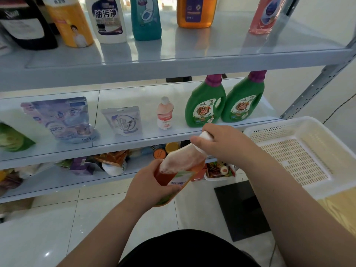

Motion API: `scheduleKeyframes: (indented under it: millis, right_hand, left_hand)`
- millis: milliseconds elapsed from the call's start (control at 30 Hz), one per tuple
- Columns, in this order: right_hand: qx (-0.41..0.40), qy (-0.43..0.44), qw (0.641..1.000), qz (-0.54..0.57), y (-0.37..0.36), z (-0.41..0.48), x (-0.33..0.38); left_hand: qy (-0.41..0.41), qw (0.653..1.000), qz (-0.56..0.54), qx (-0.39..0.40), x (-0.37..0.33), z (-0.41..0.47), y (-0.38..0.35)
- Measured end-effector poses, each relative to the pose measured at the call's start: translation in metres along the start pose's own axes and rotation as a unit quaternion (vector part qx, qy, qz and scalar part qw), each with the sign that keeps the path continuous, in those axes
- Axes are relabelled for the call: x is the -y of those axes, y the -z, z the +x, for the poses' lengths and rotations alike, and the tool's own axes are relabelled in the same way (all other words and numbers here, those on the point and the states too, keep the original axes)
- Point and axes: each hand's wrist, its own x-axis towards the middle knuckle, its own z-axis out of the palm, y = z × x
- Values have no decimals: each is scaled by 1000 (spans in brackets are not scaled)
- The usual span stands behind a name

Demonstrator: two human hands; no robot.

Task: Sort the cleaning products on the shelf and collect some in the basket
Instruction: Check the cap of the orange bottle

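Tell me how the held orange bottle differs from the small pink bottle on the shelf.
The orange bottle lies tilted in the left hand and right hand; the pink bottle stands upright, untouched. The orange bottle looks larger than the pink bottle. Both have white caps.

Glossy white floor tiles (57,228) reflect light, with a dark mat (240,209) beside a pale wood-grain tabletop (339,207).

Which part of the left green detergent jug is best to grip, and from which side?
Probably its loop handle, on the jug's right edge, approached from the front. The left green detergent jug stands upright, and the other green jug stands close beside the handle, blocking a sideways reach.
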Motion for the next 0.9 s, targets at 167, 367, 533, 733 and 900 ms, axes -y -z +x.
scheduleKeyframes:
  millis: [167,367,533,733,900]
  right_hand:
    - [38,99,976,189,15,-12,-7]
    - [46,153,952,262,18,-15,-9]
    - [26,50,998,10,17,-3,-5]
    - [-3,113,959,260,23,-13,-8]
    - [40,108,873,474,13,-14,-14]
  left_hand:
    - [20,999,-46,21,-1,3,1]
    - [-1,998,-64,2,-6,3,2]
    - [10,998,-54,-9,-11,3,-1]
    - [17,994,-111,-8,-3,3,-2]
    - [-16,983,-183,-14,6,3,-3]
